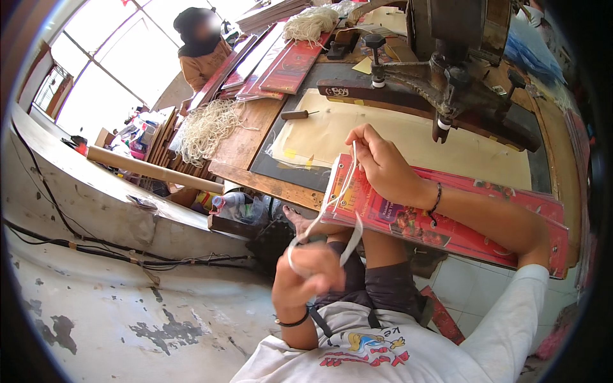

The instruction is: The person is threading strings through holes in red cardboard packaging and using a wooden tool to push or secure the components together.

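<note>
At the wooden table's near edge (281,184), our right hand (386,167) pinches white cord (355,239) over flat red cards (440,236). Our left hand (310,274) blurs, its hold unclear; we'd pull evenly.

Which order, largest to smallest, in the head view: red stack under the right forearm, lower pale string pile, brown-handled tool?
1. Red stack
2. Lower pale string pile
3. Brown-handled tool
Stack is nearest the camera.

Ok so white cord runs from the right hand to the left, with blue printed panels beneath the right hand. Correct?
One fix: the printed panels beneath the right hand are red, not blue, per the head view. White cord does run to the left hand.
</note>
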Tool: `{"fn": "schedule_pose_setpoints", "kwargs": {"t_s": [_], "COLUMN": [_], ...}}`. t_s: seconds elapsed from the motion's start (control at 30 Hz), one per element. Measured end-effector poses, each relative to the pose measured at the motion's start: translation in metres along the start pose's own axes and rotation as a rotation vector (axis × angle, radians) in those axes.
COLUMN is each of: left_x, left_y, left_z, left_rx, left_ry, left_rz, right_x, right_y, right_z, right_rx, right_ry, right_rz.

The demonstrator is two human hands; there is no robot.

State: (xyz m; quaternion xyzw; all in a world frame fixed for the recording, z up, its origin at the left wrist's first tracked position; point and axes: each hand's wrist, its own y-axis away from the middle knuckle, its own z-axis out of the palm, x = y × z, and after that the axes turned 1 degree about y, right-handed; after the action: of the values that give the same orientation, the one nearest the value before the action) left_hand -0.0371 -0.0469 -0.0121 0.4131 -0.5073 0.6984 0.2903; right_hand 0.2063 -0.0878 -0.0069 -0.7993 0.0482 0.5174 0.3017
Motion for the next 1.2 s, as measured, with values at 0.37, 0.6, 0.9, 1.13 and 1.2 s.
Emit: {"fn": "schedule_pose_setpoints", "kwargs": {"t_s": [0.37, 0.6, 0.9, 1.13, 1.2], "left_x": [-0.020, -0.034, -0.041, -0.070, -0.083], "left_y": [-0.013, -0.014, -0.015, -0.008, -0.002], "left_z": [0.011, 0.000, 0.003, 0.009, 0.009], "left_rx": [0.297, 0.099, 0.196, 0.381, 0.445], "left_ry": [-1.236, -1.383, -1.362, -1.395, -1.415], "left_rz": [-0.065, -0.077, -0.007, 0.135, 0.190], "right_x": [0.008, -0.009, -0.007, -0.004, -0.010], "right_y": [0.002, 0.014, 0.017, 0.017, 0.019], "right_z": [0.001, 0.010, 0.014, 0.017, 0.015], "right_rx": [0.008, -0.045, -0.061, -0.049, -0.076], "right_ry": [0.043, 0.009, -0.106, -0.102, -0.074], "right_rz": [-0.051, -0.138, -0.060, -0.084, -0.065]}}
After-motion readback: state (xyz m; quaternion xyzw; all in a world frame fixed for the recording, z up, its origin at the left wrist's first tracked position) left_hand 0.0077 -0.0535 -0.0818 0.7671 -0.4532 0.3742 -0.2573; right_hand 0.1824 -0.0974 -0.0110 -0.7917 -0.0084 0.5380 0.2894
